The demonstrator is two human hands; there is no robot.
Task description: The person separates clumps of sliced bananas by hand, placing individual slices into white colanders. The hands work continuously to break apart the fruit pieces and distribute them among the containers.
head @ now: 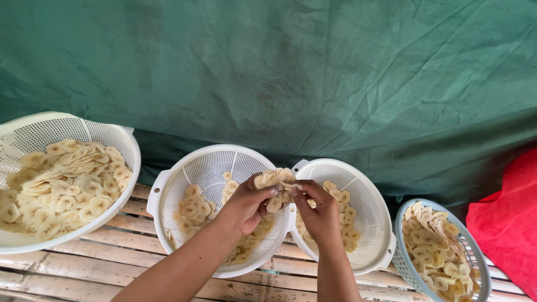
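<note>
1. Slatted bamboo desk (112, 254) runs along the bottom and carries four baskets.
2. Left hand (246, 206) comes in from bottom centre, fingers curled and pinching a stack of pale banana slices (274, 182) from the left side.
3. Right hand (320, 215) is just beside it, fingertips pressed onto the same stack from the right; both hands are touching the slices.
4. The stack is held in the air over the gap where two white colanders meet.
5. Middle white colander (184, 173), under the left hand, is partly filled with slices.
6. Right white colander (372, 215), under the right hand, has fewer slices.
7. Small blue basket (401, 251), far right, is full of slices.
8. Large white colander (120, 140), far left, is heaped with slices and sits apart from the hands.
9. Red cloth (506, 223) at the right edge.
10. Green tarp (279, 72) hangs behind everything.
</note>
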